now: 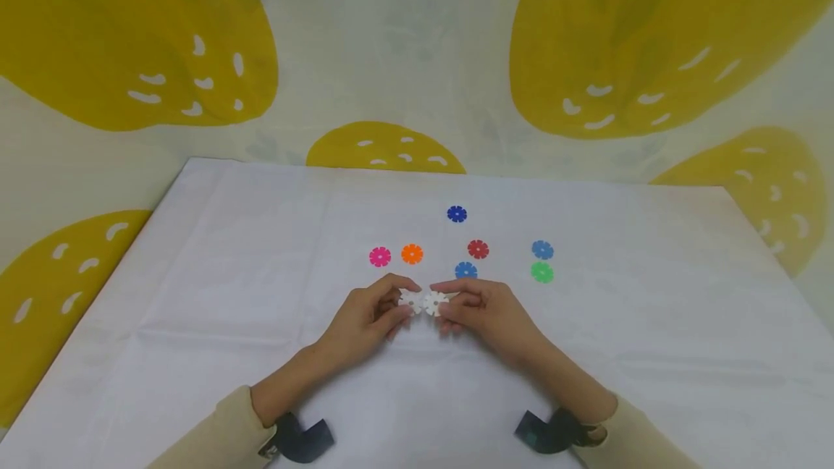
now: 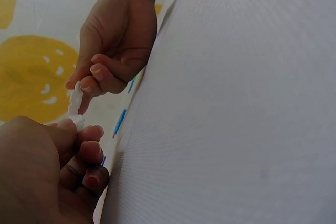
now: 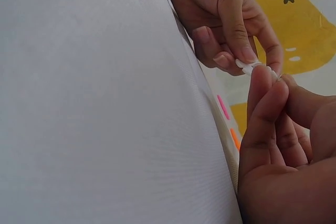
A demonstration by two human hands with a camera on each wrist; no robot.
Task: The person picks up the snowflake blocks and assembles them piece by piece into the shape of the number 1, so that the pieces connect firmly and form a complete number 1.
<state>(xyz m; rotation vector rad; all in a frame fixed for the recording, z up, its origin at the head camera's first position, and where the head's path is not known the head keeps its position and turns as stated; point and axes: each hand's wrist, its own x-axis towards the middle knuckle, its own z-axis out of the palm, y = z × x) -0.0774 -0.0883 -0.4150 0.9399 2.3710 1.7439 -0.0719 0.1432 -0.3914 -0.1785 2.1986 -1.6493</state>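
Pinching white disc (image 1: 412,297), your left hand (image 1: 366,314); second white disc (image 1: 431,304), right hand (image 1: 487,311); pair's long axis runs left-right, faces toward you.

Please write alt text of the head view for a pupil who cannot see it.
A person's left hand and right hand pinch two white notched discs side by side over a white-covered table. Seven coloured discs lie beyond the hands.

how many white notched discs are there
2: one white disc pinched in the left hand, the other white disc in the right hand. Any beneath the hands would be hidden.
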